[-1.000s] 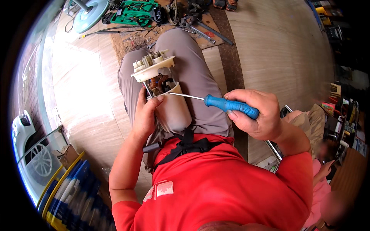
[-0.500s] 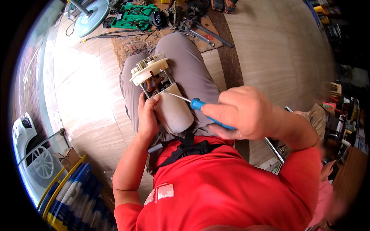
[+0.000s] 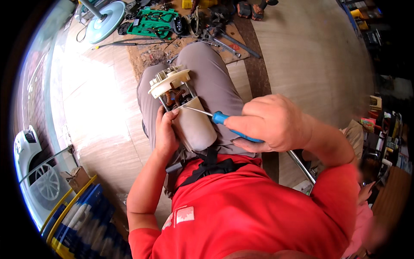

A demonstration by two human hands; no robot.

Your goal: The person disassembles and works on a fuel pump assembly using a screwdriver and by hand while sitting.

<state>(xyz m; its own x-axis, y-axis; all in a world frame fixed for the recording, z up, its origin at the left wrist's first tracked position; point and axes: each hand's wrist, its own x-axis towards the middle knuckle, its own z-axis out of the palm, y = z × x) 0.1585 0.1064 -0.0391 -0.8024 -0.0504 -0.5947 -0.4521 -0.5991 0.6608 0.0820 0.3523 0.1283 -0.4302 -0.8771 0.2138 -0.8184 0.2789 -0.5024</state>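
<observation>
Across my lap lies a fuel pump module (image 3: 195,126) with a whitish cylindrical cup and a cream flange above it. Metal rods, a spring and brown corrugated hose show in the gap between flange and cup. Its left side is gripped by my left hand (image 3: 166,131), thumb near the cup's rim. My right hand (image 3: 274,123) is closed around the blue handle of a screwdriver (image 3: 221,118). The thin shaft points left, and its tip meets the cup's upper rim; exactly where it bears is too small to tell.
Beyond my knees, a stained cardboard sheet (image 3: 146,60) carries a green tool case (image 3: 151,22), wrenches (image 3: 226,47) and dark parts. A pale blue round stand base (image 3: 105,22) is at far left. Shelves of goods (image 3: 384,142) line the right; a blue-and-yellow rack (image 3: 82,216) stands lower left.
The view has shifted slightly, so the floor items and my legs sit a little lower. Both hands keep their grips, and the screwdriver tip stays at the cup's rim.
</observation>
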